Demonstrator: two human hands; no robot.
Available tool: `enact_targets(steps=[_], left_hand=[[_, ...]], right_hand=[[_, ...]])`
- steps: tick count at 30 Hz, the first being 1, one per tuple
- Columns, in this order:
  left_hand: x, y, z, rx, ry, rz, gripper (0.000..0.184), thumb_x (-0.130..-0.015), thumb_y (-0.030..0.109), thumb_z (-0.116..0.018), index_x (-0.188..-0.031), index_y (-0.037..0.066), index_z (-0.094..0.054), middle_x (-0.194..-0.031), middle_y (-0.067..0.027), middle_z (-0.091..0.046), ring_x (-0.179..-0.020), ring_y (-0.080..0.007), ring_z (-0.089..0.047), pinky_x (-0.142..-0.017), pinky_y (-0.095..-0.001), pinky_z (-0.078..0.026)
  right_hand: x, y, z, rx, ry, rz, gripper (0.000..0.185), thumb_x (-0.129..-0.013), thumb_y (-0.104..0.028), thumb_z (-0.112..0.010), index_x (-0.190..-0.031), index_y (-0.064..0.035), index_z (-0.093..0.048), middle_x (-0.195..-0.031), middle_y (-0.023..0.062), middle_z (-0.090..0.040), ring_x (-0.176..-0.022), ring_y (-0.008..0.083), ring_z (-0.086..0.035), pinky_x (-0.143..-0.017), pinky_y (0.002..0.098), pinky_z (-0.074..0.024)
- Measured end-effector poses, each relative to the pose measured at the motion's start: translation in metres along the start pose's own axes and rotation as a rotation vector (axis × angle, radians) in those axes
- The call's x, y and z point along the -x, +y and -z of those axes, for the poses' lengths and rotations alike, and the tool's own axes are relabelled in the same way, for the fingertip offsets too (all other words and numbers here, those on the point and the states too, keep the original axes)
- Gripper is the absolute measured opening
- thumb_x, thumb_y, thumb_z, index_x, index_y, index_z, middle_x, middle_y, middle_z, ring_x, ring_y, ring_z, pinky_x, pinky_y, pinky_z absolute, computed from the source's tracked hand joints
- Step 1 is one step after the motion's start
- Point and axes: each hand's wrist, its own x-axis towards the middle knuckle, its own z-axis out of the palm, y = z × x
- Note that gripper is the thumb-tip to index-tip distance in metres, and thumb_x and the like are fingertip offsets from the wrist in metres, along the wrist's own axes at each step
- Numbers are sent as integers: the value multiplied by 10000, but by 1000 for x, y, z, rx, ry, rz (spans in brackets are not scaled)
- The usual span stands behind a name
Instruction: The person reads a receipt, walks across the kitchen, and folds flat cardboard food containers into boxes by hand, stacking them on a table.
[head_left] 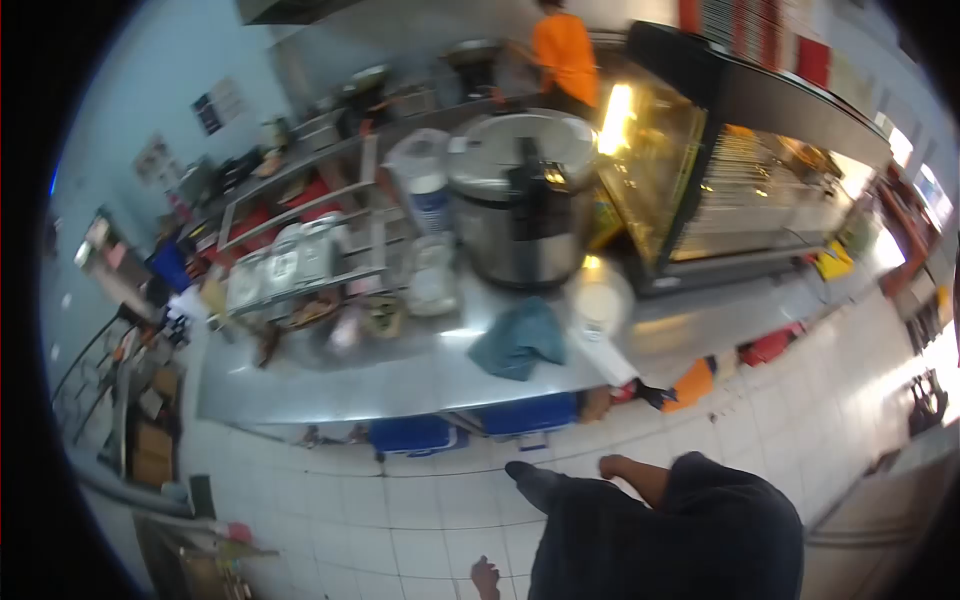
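My left hand (485,575) hangs low over the tiled floor (400,545) near the bottom edge, its fingers slightly apart and nothing visible in it. Beside my dark clothing (660,540), my right hand (611,466) is small and blurred; whether its fingers are open or closed is unclear. Both hands are away from the steel table (300,390). A teal cloth (520,338) lies near the table's front edge, beside a white round-topped object (600,300). Behind the cloth stands a large steel pot-like cooker (490,235).
A lit glass display case (690,190) stands on the right of the table. Blue containers (530,412) are under its front edge. A metal rack (375,215) and plastic containers (433,275) stand left of the cooker. A person in orange (567,55) is at the back.
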Motion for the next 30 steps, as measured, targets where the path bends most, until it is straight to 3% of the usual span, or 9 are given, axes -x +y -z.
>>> enact_targets(steps=[1, 2, 3, 6, 10, 14, 20, 26, 30], left_hand=[[0, -20, 13, -736, 156, -283, 334, -952, 281, -659, -1150, 15, -622, -921, -180, -715, -767, -238, -707, -603, -311, -561], [-14, -23, 20, -550, 148, -174, 331, -951, 279, -658, -1151, 16, -623, -923, -178, -715, -771, -240, -706, -609, -315, -560], [-26, -13, 33, -232, 112, 22, 329, -950, 276, -656, -1152, 17, -624, -925, -177, -715, -776, -242, -705, -615, -319, -560], [-77, 11, 97, 194, 131, 228, 324, -947, 268, -652, -1154, 20, -628, -932, -173, -716, -789, -247, -702, -633, -330, -558], [-123, 27, 188, 347, 207, 264, 317, -943, 257, -646, -1156, 23, -634, -942, -167, -718, -807, -254, -697, -656, -345, -556], [-154, 13, 258, 446, 278, 294, 311, -939, 247, -639, -1159, 27, -639, -951, -161, -719, -826, -262, -693, -680, -360, -554], [-181, -30, 322, 612, 370, 390, 304, -933, 231, -630, -1163, 32, -648, -965, -153, -721, -853, -272, -686, -716, -383, -550], [-227, -110, 399, 717, 460, 517, 300, -927, 215, -621, -1167, 38, -656, -979, -144, -723, -880, -283, -679, -751, -406, -547], [-254, -164, 479, 760, 484, 593, 299, -923, 204, -615, -1170, 41, -661, -988, -139, -724, -898, -290, -675, -775, -421, -544]], right_hand=[[-35, -3, -8, 175, -54, 154, 333, -864, -302, -661, -1033, -31, -755, -1083, 182, -730, -1048, 353, -679, -919, 522, -508], [-51, -5, -12, 220, -69, 164, 346, -882, -342, -658, -1033, -46, -757, -1036, 172, -731, -1048, 334, -671, -934, 532, -491], [-49, -24, 4, 250, -154, 83, 395, -888, -353, -680, -1182, -94, -730, -1302, 150, -660, -1210, 364, -611, -985, 494, -499], [-39, -102, 54, 115, 21, -14, 324, -841, -227, -683, -1115, -71, -755, -1240, 179, -689, -1154, 363, -655, -965, 477, -526], [-150, -235, 93, 281, -11, 302, 412, -745, -241, -719, -1116, -63, -735, -1185, 210, -694, -1113, 385, -664, -938, 483, -528], [-182, -470, 175, 564, 90, 813, 346, -965, -280, -505, -1200, -104, -688, -1075, 244, -684, -1048, 427, -645, -918, 553, -508], [-193, -736, 249, 232, 170, 1324, 296, -952, -218, -487, -1060, -79, -724, -984, 195, -708, -980, 393, -663, -898, 506, -503], [-217, -845, 262, 412, -23, 1050, 499, -1042, -426, -396, -1022, -75, -749, -1059, 203, -718, -1016, 391, -669, -922, 487, -501], [-302, -828, 239, 347, -246, 597, 399, -928, -445, -604, -1022, -97, -775, -981, 134, -742, -897, 239, -691, -842, 397, -540]])
